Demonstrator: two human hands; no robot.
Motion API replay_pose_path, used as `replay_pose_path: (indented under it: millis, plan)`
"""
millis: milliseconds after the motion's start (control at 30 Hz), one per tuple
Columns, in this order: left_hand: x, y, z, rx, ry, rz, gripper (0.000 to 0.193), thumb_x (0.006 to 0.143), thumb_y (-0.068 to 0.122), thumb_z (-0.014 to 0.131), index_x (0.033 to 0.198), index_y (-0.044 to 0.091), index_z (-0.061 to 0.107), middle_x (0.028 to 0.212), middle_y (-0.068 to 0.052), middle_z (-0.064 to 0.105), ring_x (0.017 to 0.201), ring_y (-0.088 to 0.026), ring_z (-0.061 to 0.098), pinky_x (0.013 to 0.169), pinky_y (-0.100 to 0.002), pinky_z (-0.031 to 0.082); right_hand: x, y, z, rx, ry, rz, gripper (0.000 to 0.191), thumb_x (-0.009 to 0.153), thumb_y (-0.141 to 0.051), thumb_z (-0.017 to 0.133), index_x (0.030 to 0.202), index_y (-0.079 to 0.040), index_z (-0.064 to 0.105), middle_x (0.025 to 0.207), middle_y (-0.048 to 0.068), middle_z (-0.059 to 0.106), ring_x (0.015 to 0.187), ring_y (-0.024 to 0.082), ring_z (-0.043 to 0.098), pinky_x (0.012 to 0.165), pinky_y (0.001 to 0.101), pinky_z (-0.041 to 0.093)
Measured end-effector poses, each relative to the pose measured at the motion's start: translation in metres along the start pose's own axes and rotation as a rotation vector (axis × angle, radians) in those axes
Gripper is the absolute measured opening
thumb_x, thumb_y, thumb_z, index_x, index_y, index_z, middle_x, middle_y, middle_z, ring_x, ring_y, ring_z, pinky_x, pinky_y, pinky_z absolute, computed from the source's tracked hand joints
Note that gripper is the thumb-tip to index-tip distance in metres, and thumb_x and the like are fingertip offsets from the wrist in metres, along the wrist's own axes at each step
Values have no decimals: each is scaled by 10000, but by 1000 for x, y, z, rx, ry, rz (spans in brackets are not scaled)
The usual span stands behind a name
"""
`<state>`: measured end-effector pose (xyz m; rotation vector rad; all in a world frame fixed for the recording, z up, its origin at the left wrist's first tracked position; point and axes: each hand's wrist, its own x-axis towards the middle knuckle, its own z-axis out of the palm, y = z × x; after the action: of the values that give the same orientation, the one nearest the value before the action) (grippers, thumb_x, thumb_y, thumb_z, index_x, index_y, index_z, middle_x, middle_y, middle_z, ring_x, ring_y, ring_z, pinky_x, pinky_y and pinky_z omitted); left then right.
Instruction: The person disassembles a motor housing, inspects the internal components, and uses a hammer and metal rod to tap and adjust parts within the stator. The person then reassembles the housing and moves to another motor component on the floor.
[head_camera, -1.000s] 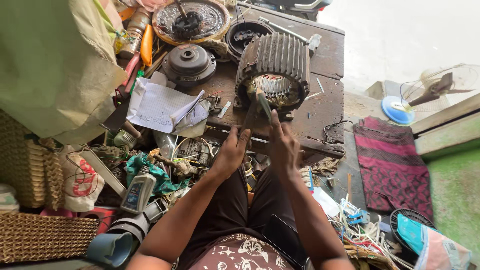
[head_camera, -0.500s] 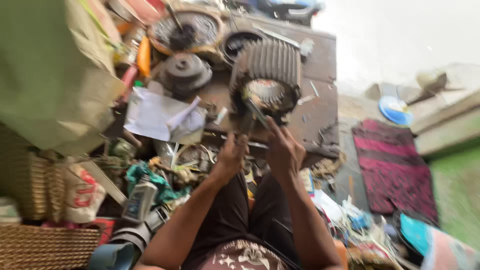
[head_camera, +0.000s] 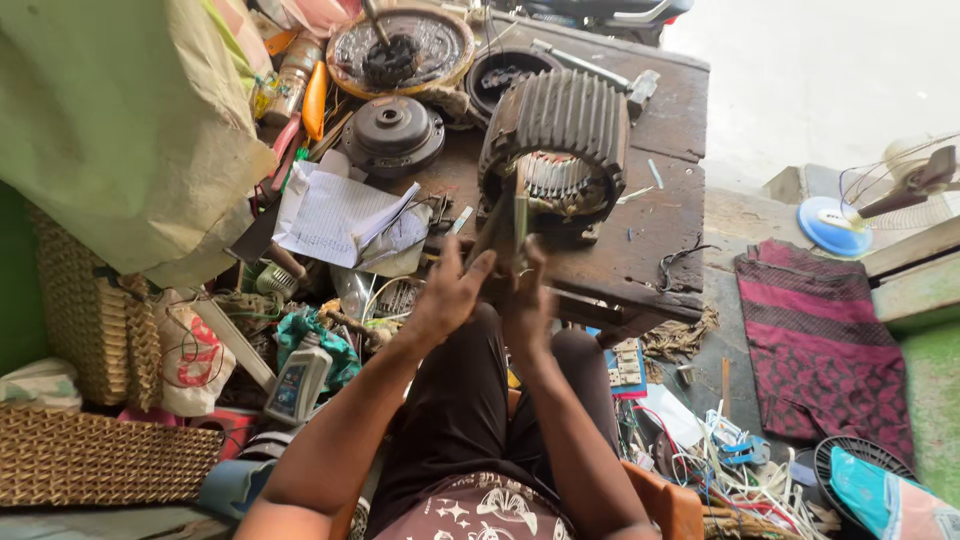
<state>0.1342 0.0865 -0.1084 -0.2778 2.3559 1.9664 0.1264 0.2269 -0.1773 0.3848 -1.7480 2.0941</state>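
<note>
Here, from my remote seat, I see both hands raised together at the near edge of the dark wooden workbench (head_camera: 660, 230), in front of the ribbed motor housing (head_camera: 560, 130), which lies on its side with its open end turned toward the person, so the windings inside face the hands. The left hand (head_camera: 452, 295) has its fingers loosely curled with the thumb up, pressing against a thin flat strip (head_camera: 520, 215) that stands nearly upright between the two hands. The right hand (head_camera: 528, 300) meets it from the other side, fingers close together; whether it truly pinches the strip I cannot tell, as the fingertips are blurred. Sheets of paper (head_camera: 335, 215) and a round motor cover (head_camera: 392, 130) sit pushed to the left, leaving the housing room.
</note>
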Motion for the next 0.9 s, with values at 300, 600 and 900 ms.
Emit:
replay_pose_path:
  millis: [300, 600, 900]
  plan:
    - [-5, 20, -3, -52, -131, 52, 447, 989, 419, 580, 1218, 68, 423, 814, -62, 614, 537, -128, 575, 436, -303, 477, 0, -40, -3, 475, 208, -367, 243, 1183, -74, 454, 1420, -125, 456, 1062, 75, 647, 774, 93, 658, 627, 208, 559]
    - [-4, 25, -8, 85, -71, 42, 471, 989, 411, 569, 1216, 38, 394, 798, -115, 647, 554, -173, 597, 455, -312, 478, 9, -25, 9, 149, 45, 138, 388, 1082, -62, 485, 1443, -125, 358, 914, 69, 570, 642, 129, 502, 553, 297, 443]
    - [6, 38, -25, 31, -193, 112, 385, 1024, 366, 567, 1190, 44, 439, 889, -121, 656, 548, -133, 559, 427, -273, 453, -6, -34, -7, 501, 171, 435, 318, 1039, -135, 551, 1330, -129, 422, 769, 22, 542, 529, 111, 476, 457, 277, 398]
